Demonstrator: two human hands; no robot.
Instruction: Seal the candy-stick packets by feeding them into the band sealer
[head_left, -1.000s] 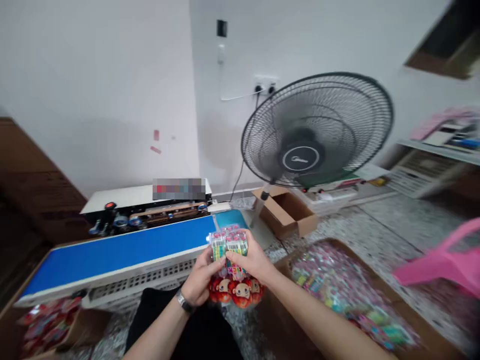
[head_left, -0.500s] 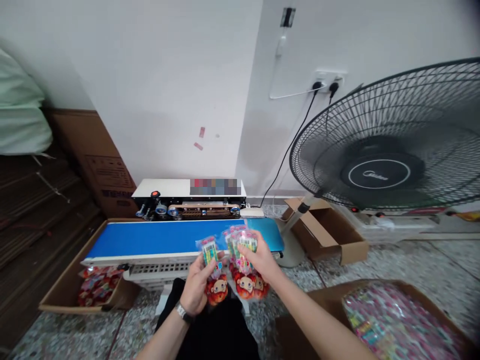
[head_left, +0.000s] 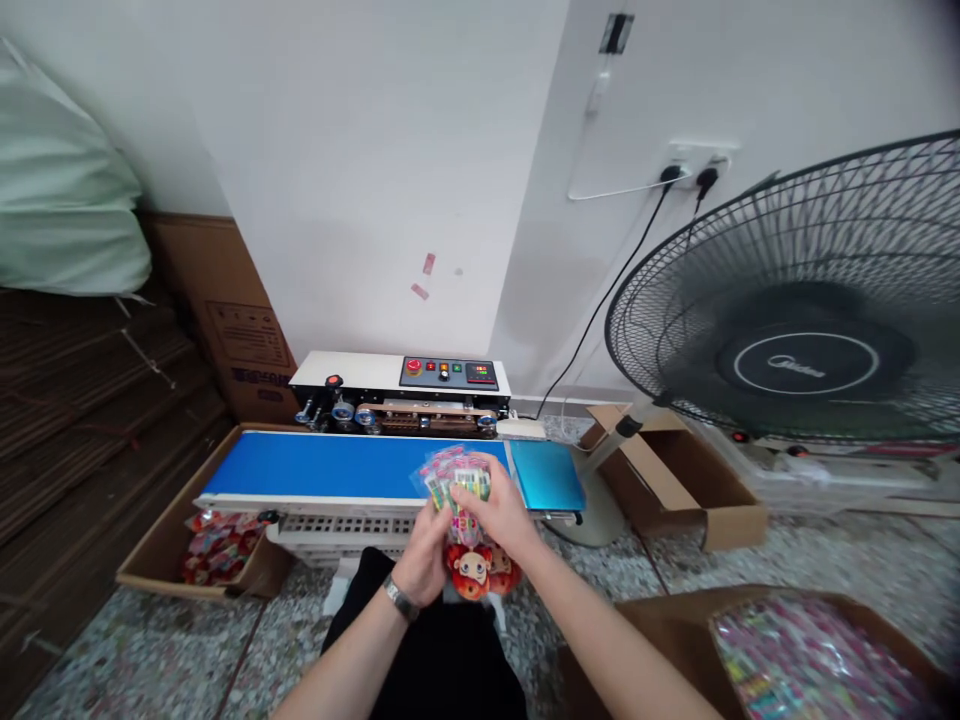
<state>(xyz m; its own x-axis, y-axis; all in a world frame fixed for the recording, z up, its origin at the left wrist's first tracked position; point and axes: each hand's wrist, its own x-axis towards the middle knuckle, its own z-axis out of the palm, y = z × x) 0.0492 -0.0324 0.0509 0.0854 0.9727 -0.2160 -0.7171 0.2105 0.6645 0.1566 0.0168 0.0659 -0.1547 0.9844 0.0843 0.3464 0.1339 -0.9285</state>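
Note:
Over my lap, in front of the blue belt, both hands meet on one bunch of clear plastic packets (head_left: 472,565). Each packet has a red-haired cartoon figure at the lower end and a green and pink printed part above; what is inside cannot be told. My right hand (head_left: 504,508) is closed round the bunch from the right, thumb across the front. From the left, my left hand (head_left: 422,562), a watch on its wrist, is closed on the bunch's edge, its fingers partly hidden behind. The upper ends fan out just before the sealing machine's blue conveyor belt (head_left: 322,465).
Behind the belt stands the sealing machine's control panel (head_left: 448,373). A large fan (head_left: 802,365) fills the right side. A carton of red packets (head_left: 142,570) is at left, an open carton (head_left: 731,525) at right. Near right, a box holds many pink packets (head_left: 817,655).
My left hand has brought its packet rightward against those in my right hand, and the two groups now form one bunch. The view has shifted slightly left.

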